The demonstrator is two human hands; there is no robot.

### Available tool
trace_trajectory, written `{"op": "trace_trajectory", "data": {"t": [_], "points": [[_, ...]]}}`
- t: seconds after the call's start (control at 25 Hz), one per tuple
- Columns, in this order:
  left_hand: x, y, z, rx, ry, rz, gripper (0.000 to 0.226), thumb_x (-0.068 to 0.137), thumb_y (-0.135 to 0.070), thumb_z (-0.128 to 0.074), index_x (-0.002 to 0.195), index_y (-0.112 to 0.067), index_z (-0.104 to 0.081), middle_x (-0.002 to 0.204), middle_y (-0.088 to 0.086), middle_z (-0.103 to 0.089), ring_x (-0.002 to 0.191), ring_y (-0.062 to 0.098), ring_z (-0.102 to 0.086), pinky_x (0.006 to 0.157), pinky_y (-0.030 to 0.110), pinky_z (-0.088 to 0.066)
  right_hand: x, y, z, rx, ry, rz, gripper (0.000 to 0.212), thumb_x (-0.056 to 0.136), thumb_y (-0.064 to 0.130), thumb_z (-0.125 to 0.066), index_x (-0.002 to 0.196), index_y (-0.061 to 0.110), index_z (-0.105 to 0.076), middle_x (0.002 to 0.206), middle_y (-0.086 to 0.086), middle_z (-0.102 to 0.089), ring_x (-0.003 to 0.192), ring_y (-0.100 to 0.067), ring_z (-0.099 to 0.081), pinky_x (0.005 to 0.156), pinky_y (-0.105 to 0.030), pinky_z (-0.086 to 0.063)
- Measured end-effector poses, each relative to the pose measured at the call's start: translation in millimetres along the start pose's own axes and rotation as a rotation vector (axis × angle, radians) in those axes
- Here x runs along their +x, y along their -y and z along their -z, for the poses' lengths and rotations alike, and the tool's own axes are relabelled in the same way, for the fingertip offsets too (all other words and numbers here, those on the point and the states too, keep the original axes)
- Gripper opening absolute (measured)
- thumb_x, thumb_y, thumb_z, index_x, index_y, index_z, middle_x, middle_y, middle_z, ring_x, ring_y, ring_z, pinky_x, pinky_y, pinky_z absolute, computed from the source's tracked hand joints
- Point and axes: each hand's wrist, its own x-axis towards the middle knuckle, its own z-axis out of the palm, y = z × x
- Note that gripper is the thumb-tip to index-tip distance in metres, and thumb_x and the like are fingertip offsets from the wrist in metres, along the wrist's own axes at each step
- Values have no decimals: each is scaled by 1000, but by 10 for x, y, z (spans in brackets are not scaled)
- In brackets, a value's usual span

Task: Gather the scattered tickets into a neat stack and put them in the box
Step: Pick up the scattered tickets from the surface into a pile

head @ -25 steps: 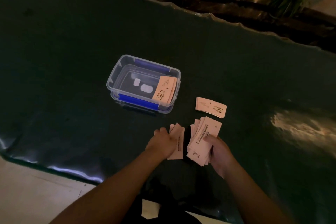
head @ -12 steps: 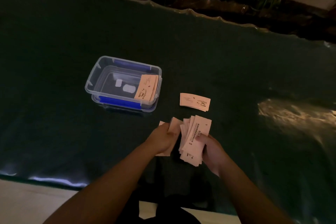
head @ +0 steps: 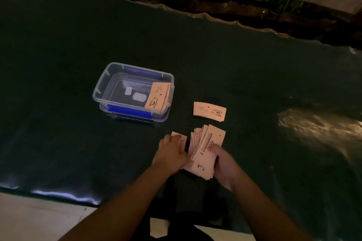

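On the left sits the box (head: 133, 92) on the dark table (head: 58, 45). Some tickets lean against its right wall inside. Next comes the left hand (head: 171, 153). It presses down on 1 or 2 tickets (head: 181, 139) lying flat; I cannot tell if its fingers pinch them. The right hand (head: 225, 164) is closed on a messy fan (head: 205, 148) of tickets, thumb on top. Just past the fan lies a small pile (head: 209, 111) on the table. Tickets look thin, light, bendy and slidy. Best to hold them by the long edges and tap them even.
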Motion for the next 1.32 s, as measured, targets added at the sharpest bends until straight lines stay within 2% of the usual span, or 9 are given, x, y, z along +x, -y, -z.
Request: {"op": "trace_trajectory", "data": {"t": [0.08, 0.2, 0.44, 0.6, 0.76, 0.88, 1.04, 1.24, 1.32], "points": [[-51, 102, -48, 245, -98, 92, 96, 76, -54, -81, 154, -24, -33, 156, 7, -37, 142, 28, -40, 113, 49, -42, -5, 33, 43, -8, -3, 10, 23, 103, 19, -57, 117, 36, -62, 129, -7, -69, 115, -27, -66, 85, -50, -54], [-46, 159, -116, 398, -95, 138, 104, 68, -65, -82, 151, -21, -37, 152, 9, -38, 138, 29, -41, 109, 48, -46, -18, 115, 105, -122, 23, 39, 32, 102, 18, -59, 131, 31, -60, 135, -8, -68, 120, -28, -65, 98, -54, -51], [55, 265, 21, 415, -36, -74, 90, 74, -32, -86, 150, -32, -38, 151, 1, -45, 139, 28, -38, 112, 56, -37, 4, 314, 48, -468, 82, 109, 31, 101, 17, -62, 123, 38, -61, 128, 3, -72, 118, -20, -66, 105, -53, -47], [114, 352, 210, 381, -114, -165, 78, 80, -22, -81, 148, -35, -44, 154, -2, -44, 146, 25, -34, 118, 56, -30, 114, 392, -133, -697, 114, 90, 52, 96, 21, -67, 144, 31, -52, 136, 5, -68, 120, -20, -65, 100, -48, -51], [13, 407, 188, -25, -227, 115, 47, 89, -21, -75, 131, -24, -54, 128, 2, -60, 108, 13, -60, 85, 29, -55, 234, 416, -357, -824, 110, 91, 60, 95, 25, -69, 152, 26, -50, 145, -1, -66, 117, -21, -67, 84, -39, -57], [-120, 322, 78, -504, -104, 336, 38, 92, -26, -73, 122, -23, -50, 99, -8, -60, 79, 6, -61, 56, 20, -43, 305, 392, -509, -955, 91, 131, 62, 94, 33, -68, 153, 25, -49, 148, -6, -60, 123, -25, -65, 96, -46, -58], [-129, 210, 2, -923, -65, 431, 60, 86, -16, -79, 137, -19, -46, 109, -3, -64, 95, 15, -66, 74, 32, -58, 316, 327, -659, -1143, 45, 155, 70, 88, 45, -60, 154, 24, -49, 147, -8, -56, 132, -32, -56, 110, -57, -48], [-86, 161, 42, -1116, -12, 431, 78, 85, -11, -79, 151, -14, -37, 106, -1, -66, 93, 20, -70, 71, 38, -59, 287, 241, -689, -903, 61, 41, 63, 91, 39, -71, 148, 20, -51, 131, -5, -70, 110, -22, -71, 98, -46, -58], [-72, 162, 65, -1124, 36, 436, 71, 86, -9, -75, 149, -10, -42, 115, 6, -69, 101, 27, -71, 84, 48, -61, 268, 182, -685, -775, 76, 12, 64, 90, 38, -73, 148, 19, -53, 121, -3, -74, 106, -21, -74, 98, -47, -59]]}}
